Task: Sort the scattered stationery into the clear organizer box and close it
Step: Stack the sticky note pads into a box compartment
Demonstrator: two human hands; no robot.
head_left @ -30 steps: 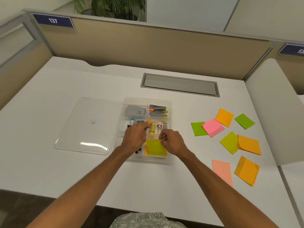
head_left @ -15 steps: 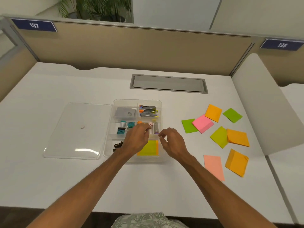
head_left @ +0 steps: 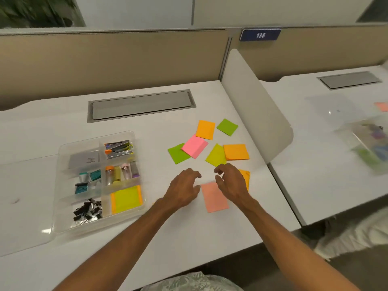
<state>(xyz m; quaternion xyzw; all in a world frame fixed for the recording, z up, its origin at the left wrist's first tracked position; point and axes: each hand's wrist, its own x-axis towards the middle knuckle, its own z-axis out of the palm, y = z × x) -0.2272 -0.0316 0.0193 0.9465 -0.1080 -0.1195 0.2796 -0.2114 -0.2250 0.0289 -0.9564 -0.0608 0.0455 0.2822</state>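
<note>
The clear organizer box lies open on the white desk, left of centre, holding staplers, clips, small tubes and a yellow-green sticky pad on an orange one. Its clear lid lies flat to the left. Loose sticky pads are scattered to the right: a salmon pad, a pink pad, green pads and orange pads. My left hand and my right hand hover on either side of the salmon pad, fingers spread, holding nothing. An orange pad is partly hidden behind my right hand.
A white curved divider bounds the desk on the right, just beyond the pads. A grey cable hatch sits at the back. The neighbouring desk holds another clear box. Beige partition panels stand behind.
Both hands have left the organizer box and moved right to the salmon pad among the loose notes. The view has swung right, so the box now sits at the left.
</note>
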